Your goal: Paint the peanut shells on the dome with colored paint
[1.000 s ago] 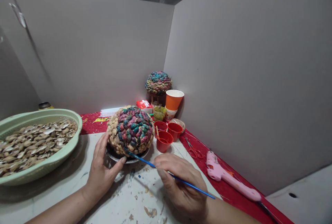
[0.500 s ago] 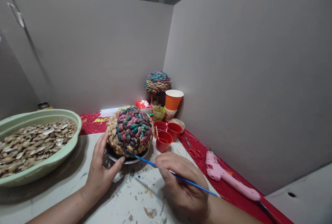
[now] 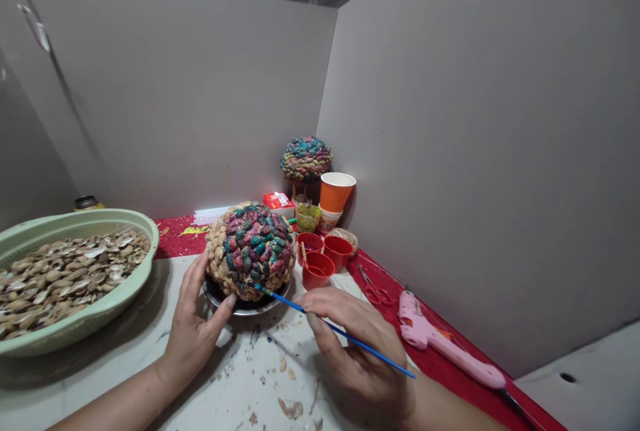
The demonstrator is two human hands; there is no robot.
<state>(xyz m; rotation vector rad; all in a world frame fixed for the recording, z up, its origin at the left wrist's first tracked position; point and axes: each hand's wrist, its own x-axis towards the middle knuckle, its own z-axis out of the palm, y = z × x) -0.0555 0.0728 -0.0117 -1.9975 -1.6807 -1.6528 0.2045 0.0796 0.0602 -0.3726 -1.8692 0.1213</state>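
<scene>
A ball covered in peanut shells (image 3: pixel 260 244) rests in a shallow metal dish (image 3: pixel 250 312) on the white board. Its upper part is painted purple, teal and dark blue, while the sides and lower edge are plain tan. My left hand (image 3: pixel 197 318) curves around the ball's lower left side, fingers at the side and thumb at the front by the dish rim. A thin blue paintbrush (image 3: pixel 367 350) is pinched in my right hand (image 3: pixel 357 348). Its blue-wet bristles touch shells low on the front of the ball.
Left stands a green basket (image 3: pixel 153 244) of peanut shells. Red cups (image 3: pixel 318 271) sit right of the ball, before an orange paper cup (image 3: pixel 336 192) and another painted peanut-shell ball (image 3: pixel 306 158). Scissors (image 3: pixel 374 288) and a pink glue gun (image 3: pixel 450 351) lie along the right wall.
The brush tip has moved slightly right and up along the ball's lower front, with my right hand shifting along. My left thumb has moved slightly up and left.
</scene>
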